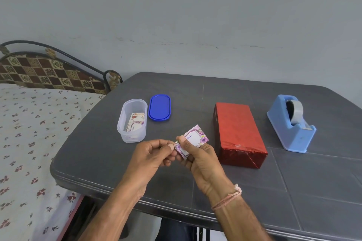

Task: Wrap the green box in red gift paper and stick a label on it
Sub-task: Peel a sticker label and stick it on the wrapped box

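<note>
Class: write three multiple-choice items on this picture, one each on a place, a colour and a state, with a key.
1. On which side of the red wrapped box does the tape dispenser stand? A) right B) left C) on top
2. The lid beside the clear container is: A) red B) green C) blue
3. The purple-flowered label is: A) stuck on the box B) flat on the table C) pinched by the left hand and right hand
Key: 1 A, it stands off the box's right side; 2 C, it is plainly blue; 3 C, both hands hold it, apart from the box.
</note>
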`<state>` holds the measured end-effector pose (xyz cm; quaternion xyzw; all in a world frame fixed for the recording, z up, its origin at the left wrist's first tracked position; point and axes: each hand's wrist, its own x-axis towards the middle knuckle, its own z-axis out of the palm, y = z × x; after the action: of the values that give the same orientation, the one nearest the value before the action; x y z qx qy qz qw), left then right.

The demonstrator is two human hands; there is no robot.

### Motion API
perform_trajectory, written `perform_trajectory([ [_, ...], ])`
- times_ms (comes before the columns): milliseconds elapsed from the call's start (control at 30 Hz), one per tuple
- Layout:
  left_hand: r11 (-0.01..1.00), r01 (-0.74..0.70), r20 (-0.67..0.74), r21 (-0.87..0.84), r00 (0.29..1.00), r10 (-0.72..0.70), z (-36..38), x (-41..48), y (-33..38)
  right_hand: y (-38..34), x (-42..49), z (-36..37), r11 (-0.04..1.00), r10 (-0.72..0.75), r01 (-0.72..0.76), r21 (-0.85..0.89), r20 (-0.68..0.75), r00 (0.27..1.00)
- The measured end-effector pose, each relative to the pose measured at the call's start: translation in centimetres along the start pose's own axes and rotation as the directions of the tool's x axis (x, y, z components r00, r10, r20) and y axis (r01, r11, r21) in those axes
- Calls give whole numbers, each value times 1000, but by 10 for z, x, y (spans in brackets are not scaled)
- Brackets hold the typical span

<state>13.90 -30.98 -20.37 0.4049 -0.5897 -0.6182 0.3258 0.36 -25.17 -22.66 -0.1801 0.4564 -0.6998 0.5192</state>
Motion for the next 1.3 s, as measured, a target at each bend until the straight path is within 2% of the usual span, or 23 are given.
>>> perform_trajectory([
  [167, 998, 53, 8, -44, 999, -53, -2, 3, 0, 2, 1, 3, 1000, 22, -22, 4, 3, 1000],
  [300, 978, 130, 57, -162, 991, -122, -6, 5, -1, 2, 2, 1, 997, 16, -15, -70, 25, 1000],
  [400, 971, 150, 68, -188, 988, -139, -9, 8, 0, 4, 4, 0, 991, -44, 49, -128, 39, 998],
  [500, 975, 147, 63, -165, 988, -139, -14, 12, 3, 4, 6, -1, 941, -217, 228, -251, 70, 974],
  [567, 981, 144, 71, -131, 988, -136, -19, 14, 7, 3, 7, -3, 818, -383, 396, -417, 119, 916],
  [667, 988, 131, 97, -82, 988, -122, -24, 16, 13, -4, 10, -1, 522, -558, 561, -642, 241, 794],
  [800, 993, 115, 118, -17, 987, -113, -29, 19, 21, -11, 10, 3, 231, -602, 537, -811, 314, 734],
  [867, 994, 108, 141, 10, 984, -108, -31, 20, 24, -15, 12, 3, 142, -612, 564, -813, 376, 696],
  [1033, 990, 135, 204, 51, 968, -143, -34, 24, 31, -27, 15, 2, 148, -548, 689, -710, 521, 654],
  [1200, 977, 204, 267, 56, 940, -212, -35, 29, 34, -37, 16, 3, 136, -536, 738, -661, 578, 616],
  [1300, 977, 203, 276, 62, 937, -212, -35, 33, 34, -40, 16, 4, 192, -499, 719, -668, 564, 658],
])
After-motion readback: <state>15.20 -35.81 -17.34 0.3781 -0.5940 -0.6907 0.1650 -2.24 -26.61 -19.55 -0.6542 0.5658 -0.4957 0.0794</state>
